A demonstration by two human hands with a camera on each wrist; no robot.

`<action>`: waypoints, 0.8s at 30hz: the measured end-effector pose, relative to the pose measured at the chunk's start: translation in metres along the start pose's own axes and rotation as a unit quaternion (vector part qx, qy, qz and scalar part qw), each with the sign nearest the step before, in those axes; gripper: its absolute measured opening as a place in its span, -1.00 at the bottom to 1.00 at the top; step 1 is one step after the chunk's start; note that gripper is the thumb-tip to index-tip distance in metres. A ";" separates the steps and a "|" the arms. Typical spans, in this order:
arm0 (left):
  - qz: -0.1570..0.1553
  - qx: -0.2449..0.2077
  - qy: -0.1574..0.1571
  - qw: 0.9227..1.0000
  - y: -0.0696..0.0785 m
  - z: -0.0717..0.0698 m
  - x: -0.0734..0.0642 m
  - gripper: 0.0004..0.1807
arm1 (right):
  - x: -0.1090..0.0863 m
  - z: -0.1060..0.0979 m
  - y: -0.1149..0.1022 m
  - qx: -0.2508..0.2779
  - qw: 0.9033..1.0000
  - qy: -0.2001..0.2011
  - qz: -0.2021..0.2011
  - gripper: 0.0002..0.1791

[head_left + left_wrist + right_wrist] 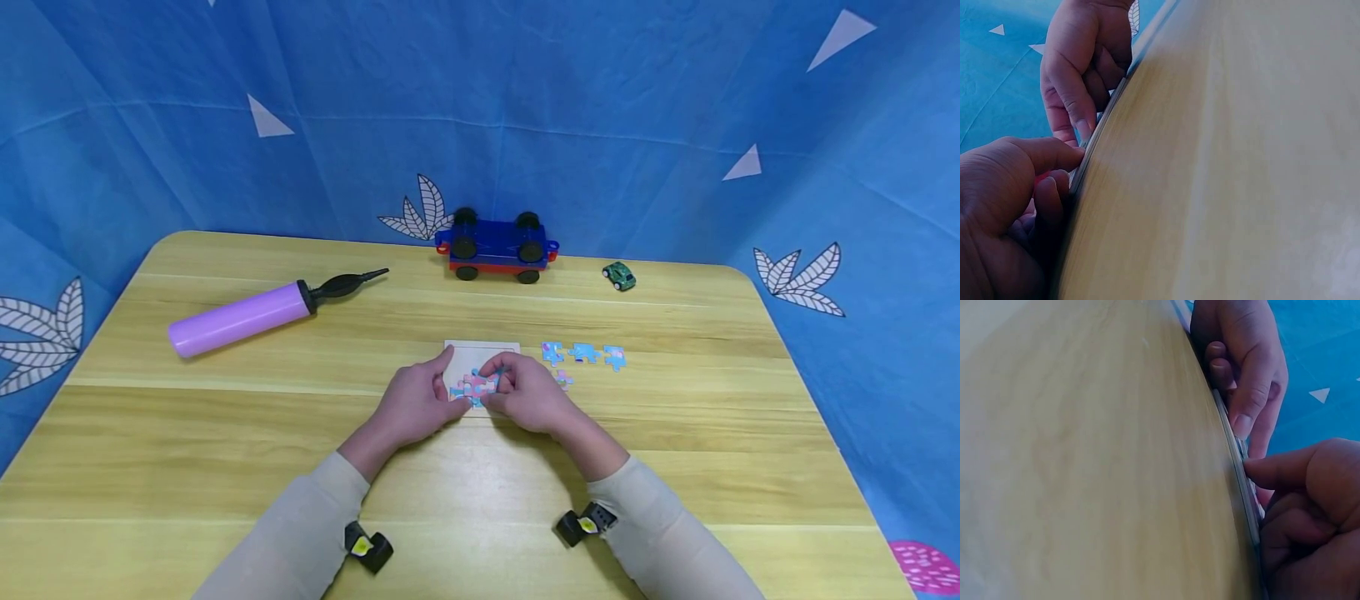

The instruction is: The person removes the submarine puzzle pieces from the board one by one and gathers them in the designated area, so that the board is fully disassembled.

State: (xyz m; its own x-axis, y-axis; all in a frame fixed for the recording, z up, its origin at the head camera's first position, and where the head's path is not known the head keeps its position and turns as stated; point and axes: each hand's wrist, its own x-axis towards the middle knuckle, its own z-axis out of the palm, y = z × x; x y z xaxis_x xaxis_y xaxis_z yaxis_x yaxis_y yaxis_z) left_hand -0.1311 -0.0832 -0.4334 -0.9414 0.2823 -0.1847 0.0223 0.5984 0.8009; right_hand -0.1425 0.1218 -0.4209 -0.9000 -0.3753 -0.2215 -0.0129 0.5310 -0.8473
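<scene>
A white puzzle board (463,357) lies flat on the table, with joined pink and blue jigsaw pieces (474,385) on its lower part. My left hand (416,402) rests at the board's left side. Its index finger reaches up along the edge, and its straight thumb touches the lower pieces. From the right, my right hand (528,393) pinches a jigsaw piece at the right end of the joined group, index finger bent above and thumb below. The fingers largely hide that piece. In both wrist views, the left hand (997,206) and right hand (1310,512) meet along the board's thin edge.
Several loose jigsaw pieces (585,353) lie right of the board, one pink piece (562,380) beside the right hand. Farther back are an upturned blue and red toy wagon (497,242) and a small green toy car (619,276). A purple balloon pump (243,318) lies at left.
</scene>
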 end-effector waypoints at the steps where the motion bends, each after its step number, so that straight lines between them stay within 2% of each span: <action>1: 0.000 -0.001 -0.001 1.000 0.000 0.000 0.000 -0.03 | 0.000 0.000 0.000 -0.001 1.000 -0.002 -0.001 -0.72; 11: -0.002 0.002 -0.005 1.000 -0.001 0.000 0.000 -0.04 | -0.005 0.000 0.001 0.013 1.000 0.014 -0.020 -0.72; 24: -0.003 0.002 -0.001 1.000 -0.001 0.001 0.001 -0.03 | -0.032 -0.019 0.008 0.005 0.998 0.054 -0.032 -0.73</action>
State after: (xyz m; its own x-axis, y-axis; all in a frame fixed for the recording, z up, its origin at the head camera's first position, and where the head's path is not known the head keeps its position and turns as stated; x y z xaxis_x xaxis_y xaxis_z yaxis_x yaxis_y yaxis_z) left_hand -0.1313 -0.0826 -0.4347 -0.9405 0.2811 -0.1909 0.0182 0.6028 0.7977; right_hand -0.1222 0.1528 -0.4117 -0.9392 -0.3238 -0.1146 -0.0675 0.5011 -0.8627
